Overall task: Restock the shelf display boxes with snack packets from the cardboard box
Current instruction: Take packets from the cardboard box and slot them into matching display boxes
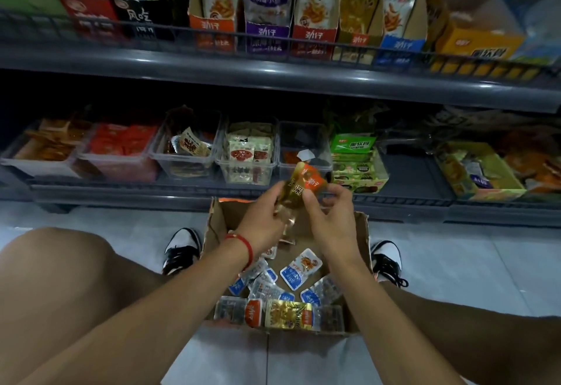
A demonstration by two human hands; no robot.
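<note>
An open cardboard box (pixel 359 233) stands on the floor between my feet, holding several snack packets: blue ones (pixel 299 266), an orange one (pixel 253 311) and a gold one (pixel 288 315). Above the box's far end, both hands hold a small bunch of gold and orange snack packets (pixel 305 186). My left hand (pixel 264 219), with a red string at the wrist, grips the bunch from the left. My right hand (pixel 329 217) pinches it from the right. On the upper shelf stand tall display boxes: orange (pixel 212 25), purple (pixel 267 31), red (pixel 314 35), gold (pixel 359 38) and blue (pixel 402 43).
The lower shelf carries clear plastic bins (pixel 246 169) of other snacks, a green display box (pixel 358 172) and a yellow-green carton (pixel 473 169). The dark shelf edge (pixel 273 76) juts out above them. My bare knees flank the box on a pale tiled floor (pixel 455 263).
</note>
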